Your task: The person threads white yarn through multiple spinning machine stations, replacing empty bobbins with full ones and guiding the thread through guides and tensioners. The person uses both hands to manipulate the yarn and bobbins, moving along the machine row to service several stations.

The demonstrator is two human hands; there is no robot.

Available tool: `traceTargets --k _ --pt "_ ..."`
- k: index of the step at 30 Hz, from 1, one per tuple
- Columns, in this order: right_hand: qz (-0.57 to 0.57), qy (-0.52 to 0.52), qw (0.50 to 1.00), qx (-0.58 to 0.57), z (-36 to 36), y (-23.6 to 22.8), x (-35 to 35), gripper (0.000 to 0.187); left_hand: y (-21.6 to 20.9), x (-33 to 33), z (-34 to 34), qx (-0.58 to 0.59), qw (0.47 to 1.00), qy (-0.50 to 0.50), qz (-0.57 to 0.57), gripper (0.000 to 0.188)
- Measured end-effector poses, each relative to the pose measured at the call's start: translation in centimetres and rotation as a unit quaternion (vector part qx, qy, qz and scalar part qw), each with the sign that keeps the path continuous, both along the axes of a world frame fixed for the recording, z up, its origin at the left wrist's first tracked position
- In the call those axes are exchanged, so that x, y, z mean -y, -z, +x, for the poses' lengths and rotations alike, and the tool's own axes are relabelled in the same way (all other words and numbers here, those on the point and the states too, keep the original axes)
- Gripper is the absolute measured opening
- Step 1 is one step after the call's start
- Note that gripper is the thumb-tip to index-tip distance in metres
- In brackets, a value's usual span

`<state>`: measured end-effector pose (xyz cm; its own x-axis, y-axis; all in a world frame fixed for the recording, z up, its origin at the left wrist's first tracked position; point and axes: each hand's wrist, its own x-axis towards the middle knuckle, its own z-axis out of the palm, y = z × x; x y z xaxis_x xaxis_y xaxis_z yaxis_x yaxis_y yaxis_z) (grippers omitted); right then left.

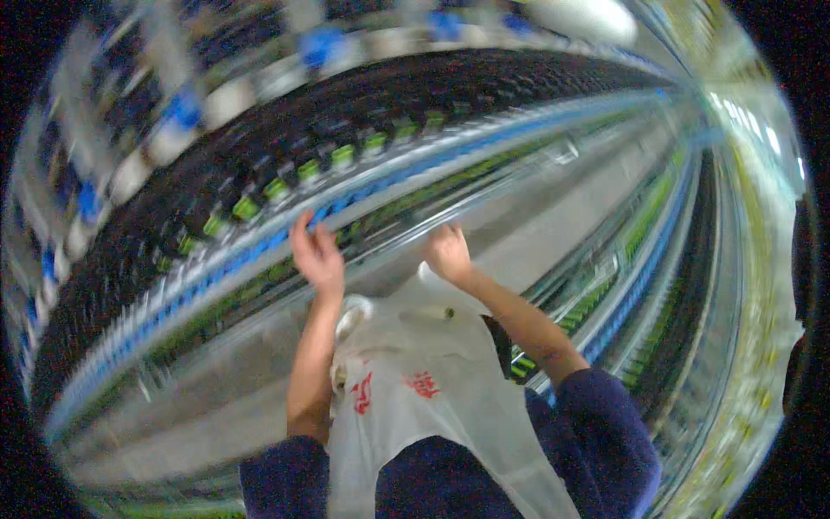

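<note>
The left hand [319, 259] is hanging spread near the edge of the spinning machine [389, 180], maybe for reaching; the right hand [449, 253] is looking too blurry to tell.

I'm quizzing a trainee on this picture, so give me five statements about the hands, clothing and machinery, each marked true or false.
1. The left hand appears nearer the blue rail than the right hand does. True.
2. The apron is black. False: it is whitish, with red markings.
3. The sleeves are dark blue. True.
4. The row of small blocks beyond the rail is red. False: they are bright green.
5. Both forearms are covered. False: both are bare.
</note>
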<state>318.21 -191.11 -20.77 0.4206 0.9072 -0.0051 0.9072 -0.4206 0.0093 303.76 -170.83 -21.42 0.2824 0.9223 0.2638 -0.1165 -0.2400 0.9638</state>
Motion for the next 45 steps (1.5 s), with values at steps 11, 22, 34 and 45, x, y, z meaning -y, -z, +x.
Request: traceTargets --k 11,22,34,45 --pt "0.003 0.683 0.675 -0.279 -3.6 25.4 61.4 0.032 4.0 30.8 22.9 -0.242 0.867 0.430 0.067 0.022" --pt "0.107 0.599 0.706 -0.363 29.9 21.6 68.6 0.033 0.0 50.6 54.9 -0.233 0.729 0.527 0.370 0.025" --pt "0.234 0.559 0.758 -0.241 62.9 17.1 79.9 0.031 -12.9 50.7 77.6 -0.160 0.808 0.356 0.440 0.026" --pt "0.531 -0.232 0.813 -0.049 84.0 -35.5 23.5 0.063 -41.6 18.5 85.9 -0.075 0.900 -0.141 0.406 0.036"
